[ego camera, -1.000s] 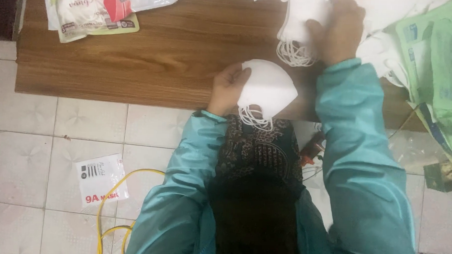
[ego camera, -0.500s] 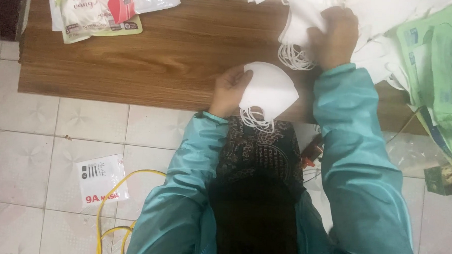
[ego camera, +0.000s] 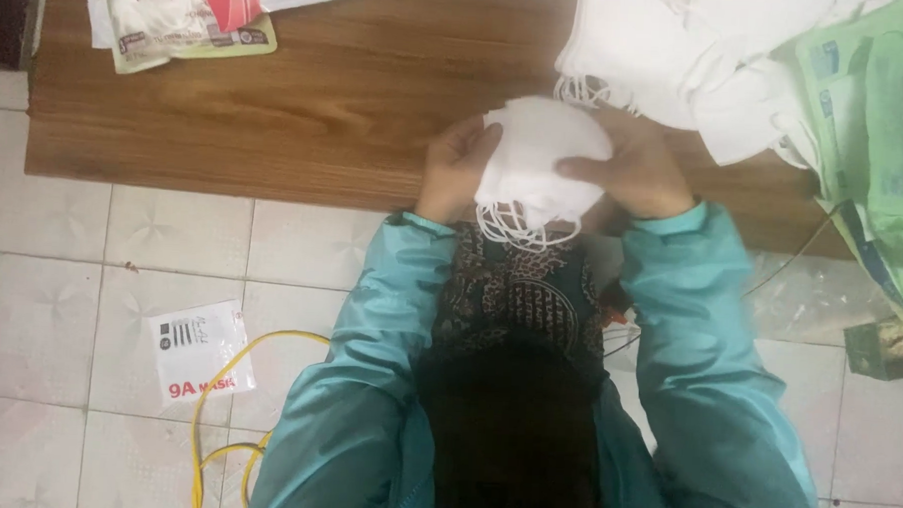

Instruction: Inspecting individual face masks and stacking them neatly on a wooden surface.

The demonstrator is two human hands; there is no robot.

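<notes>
A small stack of white face masks (ego camera: 537, 165) is held between both hands at the near edge of the wooden table (ego camera: 276, 108). The left hand (ego camera: 459, 166) is cupped against one side of the stack, fingers curled around its edge. The right hand (ego camera: 630, 170) is closed over the opposite side, with the thumb laid across the top face. Both hands are closed on the stack; none of it is seen resting flat on the table, though contact underneath cannot be confirmed.

Orientation: the stack's long axis runs roughly from one hand to the other, along the table edge. The domed fold points away from the body; the elastic ear loops (ego camera: 521, 224) hang from the side nearest the body, below the grip.

Surroundings: beyond the right hand a loose pile of white masks (ego camera: 669, 51) is seen, close to the held stack. Further out on that side lie green packaging sheets (ego camera: 876, 129). Well away past the left hand, printed pouches (ego camera: 180, 14) lie on the far corner of the table. A yellow cable (ego camera: 216, 416) and a white packet (ego camera: 196, 347) lie on the tiled floor.

Risks, as judged: the stack is gripped only at its sides, so uneven pressure could let the inner masks fan out or slip towards the lap. The dangling loops could snag on each other or on the loose pile nearby.
</notes>
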